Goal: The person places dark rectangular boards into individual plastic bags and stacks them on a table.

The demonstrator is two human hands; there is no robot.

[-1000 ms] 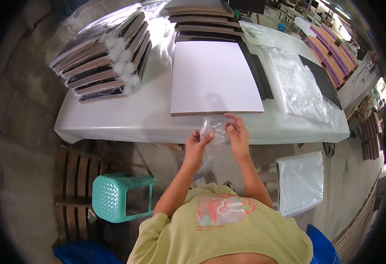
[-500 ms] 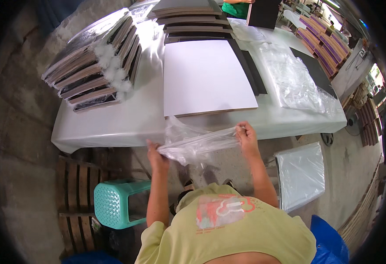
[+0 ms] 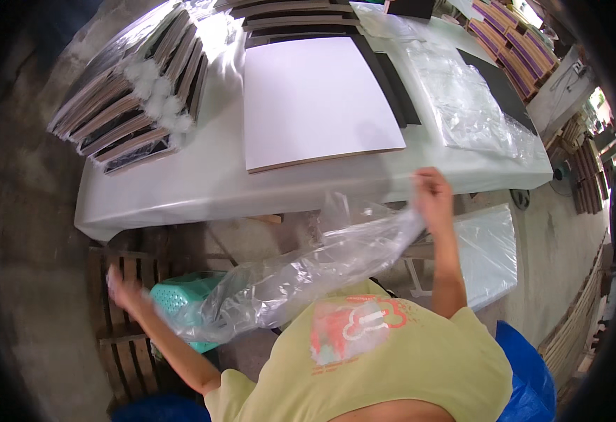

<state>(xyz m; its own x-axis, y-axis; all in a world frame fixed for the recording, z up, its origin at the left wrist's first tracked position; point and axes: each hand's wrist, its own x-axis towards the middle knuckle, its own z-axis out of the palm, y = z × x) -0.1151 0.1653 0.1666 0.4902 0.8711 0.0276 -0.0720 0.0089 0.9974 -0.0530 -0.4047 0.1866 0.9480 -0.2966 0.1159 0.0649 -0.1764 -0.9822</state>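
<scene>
A clear plastic bag (image 3: 287, 278) stretches in the air in front of my body, billowing and crumpled. My right hand (image 3: 432, 197) is closed on its upper right end, just off the table's near edge. Far out to the left, my left hand (image 3: 126, 292) is smeared by motion, so its fingers cannot be made out. The bag's lower left end hangs beside my left forearm. On the table lies a white square panel (image 3: 322, 105) with a brown edge, atop dark panels, touched by neither hand.
Wrapped panels (image 3: 132, 91) stand stacked on the left of the white-covered table (image 3: 216, 190). Clear plastic sheets (image 3: 462, 98) lie at the right. Below are a green stool (image 3: 181, 292), wooden pallets (image 3: 114, 327) and a plastic-wrapped panel (image 3: 487, 246) on the floor.
My hands have moved far apart, the left one down and leftward, the right one up and rightward. The gathered bag has spread out between them. My view has shifted slightly.
</scene>
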